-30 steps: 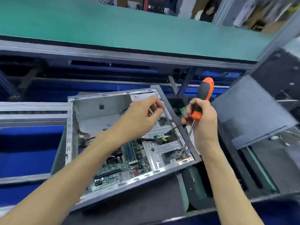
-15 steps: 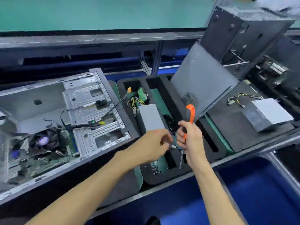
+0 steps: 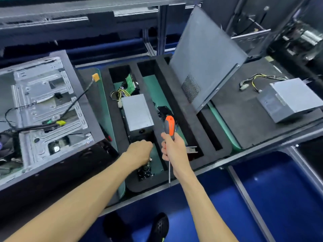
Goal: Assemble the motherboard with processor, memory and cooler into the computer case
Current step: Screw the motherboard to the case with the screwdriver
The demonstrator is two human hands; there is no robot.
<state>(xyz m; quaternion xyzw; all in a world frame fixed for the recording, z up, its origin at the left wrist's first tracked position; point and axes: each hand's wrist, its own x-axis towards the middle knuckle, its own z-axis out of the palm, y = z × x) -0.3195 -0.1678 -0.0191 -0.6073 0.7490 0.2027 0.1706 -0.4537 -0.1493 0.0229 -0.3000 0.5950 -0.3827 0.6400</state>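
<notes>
The left hand (image 3: pixel 139 151) is dipping, fingers curled, into the foam tray (image 3: pixel 181 109) at frame centre, over a heap of screws (image 3: pixel 146 171); whether it is pinching one cannot be told; the right hand (image 3: pixel 172 149) is gripping an orange-handled screwdriver (image 3: pixel 169 126), shaft pointing down. The computer case (image 3: pixel 52 105) is lying open at the left edge, apparently awaiting fastening; the motherboard is barely showing. A power supply (image 3: pixel 137 114) is sitting in the tray, seemingly uninstalled. No writing is legible.

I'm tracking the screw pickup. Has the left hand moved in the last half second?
Yes. The left hand dropped toward the screws in the foam tray, nearer its front edge.
</notes>
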